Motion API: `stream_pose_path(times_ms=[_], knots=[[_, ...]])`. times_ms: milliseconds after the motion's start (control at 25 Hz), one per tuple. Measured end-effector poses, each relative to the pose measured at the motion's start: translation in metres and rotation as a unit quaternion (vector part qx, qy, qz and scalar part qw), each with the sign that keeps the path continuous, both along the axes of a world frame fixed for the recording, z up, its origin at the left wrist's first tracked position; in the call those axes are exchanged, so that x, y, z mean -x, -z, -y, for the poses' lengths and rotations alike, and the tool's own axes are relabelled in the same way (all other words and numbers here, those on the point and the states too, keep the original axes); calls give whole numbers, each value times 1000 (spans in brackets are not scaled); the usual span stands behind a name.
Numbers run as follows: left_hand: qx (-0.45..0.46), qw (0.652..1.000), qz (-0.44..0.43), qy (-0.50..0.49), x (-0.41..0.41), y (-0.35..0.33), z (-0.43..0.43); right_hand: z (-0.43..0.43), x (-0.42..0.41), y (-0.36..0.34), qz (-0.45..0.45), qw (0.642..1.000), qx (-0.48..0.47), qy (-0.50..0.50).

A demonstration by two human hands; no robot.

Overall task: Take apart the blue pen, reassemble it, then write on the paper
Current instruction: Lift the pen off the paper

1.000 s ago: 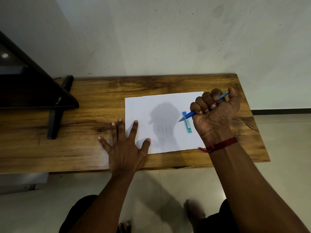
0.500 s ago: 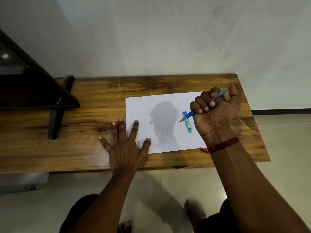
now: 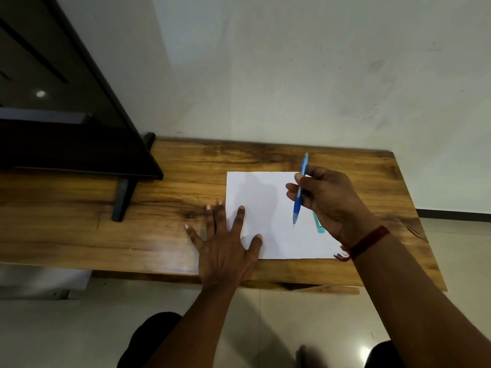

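- Head view: right hand [image 3: 330, 205] pinches a slim blue plastic pen [image 3: 300, 192] near upright, clear tip pointing down over the white paper sheet [image 3: 268, 216].
- Left hand [image 3: 225, 248] lies spread flat, fingers pressing the sheet's left edge against the wooden table [image 3: 172, 235].
- A teal pen part [image 3: 318, 225] peeks out beneath the right hand.
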State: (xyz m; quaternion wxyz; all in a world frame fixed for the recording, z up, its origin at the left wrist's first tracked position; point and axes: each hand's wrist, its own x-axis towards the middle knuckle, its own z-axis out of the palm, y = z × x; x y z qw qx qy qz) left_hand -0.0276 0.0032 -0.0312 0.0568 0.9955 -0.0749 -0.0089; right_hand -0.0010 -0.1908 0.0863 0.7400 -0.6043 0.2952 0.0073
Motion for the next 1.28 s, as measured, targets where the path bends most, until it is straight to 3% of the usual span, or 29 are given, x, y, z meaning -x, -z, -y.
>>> stream_pose_path(times_ms=[160,480,640,840,1120,1280], knots=[[17,1000,10,3,0,0,-1,-11,-22,12,-108,949,286,-78],[21,1000,16,-2,-1,5,0,-23,-27,55,-110,863,477,-127],[16,1000,20,-4,-2,7,1,-28,-23,66,-96,839,519,-131],[11,1000,19,-3,-2,9,0,-30,-19,69,-94,834,532,-111],[1,1000,14,1,-2,7,-2,-25,-13,70,-101,856,501,-70],[12,1000,-3,3,0,2,-4,-18,6,61,-46,865,492,-81]])
